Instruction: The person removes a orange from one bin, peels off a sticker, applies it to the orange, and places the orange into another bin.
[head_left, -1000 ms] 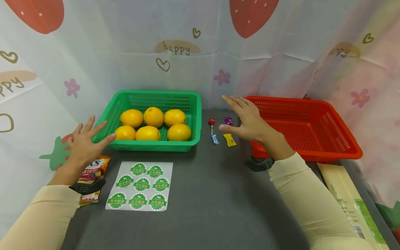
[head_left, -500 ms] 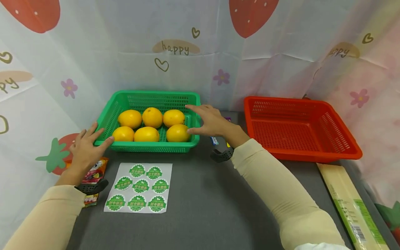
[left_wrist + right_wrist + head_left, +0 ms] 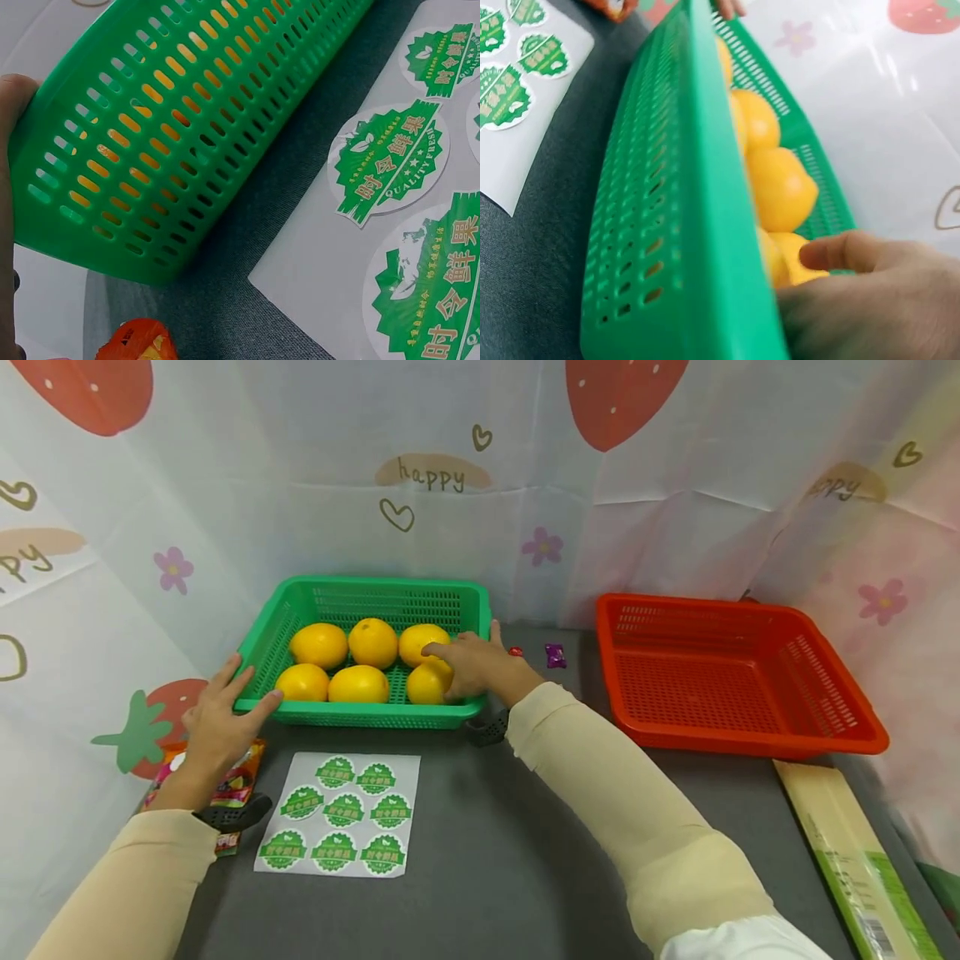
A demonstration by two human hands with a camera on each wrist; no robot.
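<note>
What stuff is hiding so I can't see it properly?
Right hand: right wrist view, blurred, cut off by the edges.
Snack bag: head view, partly behind the left hand.
Red sweet: head view, right hand blocks whatever's below it.
Long packet: head view, cut off at the bottom; print too small.

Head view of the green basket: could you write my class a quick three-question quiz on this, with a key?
1. Count: how many yellow fruits are in the green basket?
2. Choose: which hand is at the green basket's end nearer the red basket? A) left B) right C) both
3. True or false: the sticker sheet lies inside the red basket.

Key:
1. Six.
2. B, the right hand.
3. False; the sticker sheet lies on the grey table.
</note>
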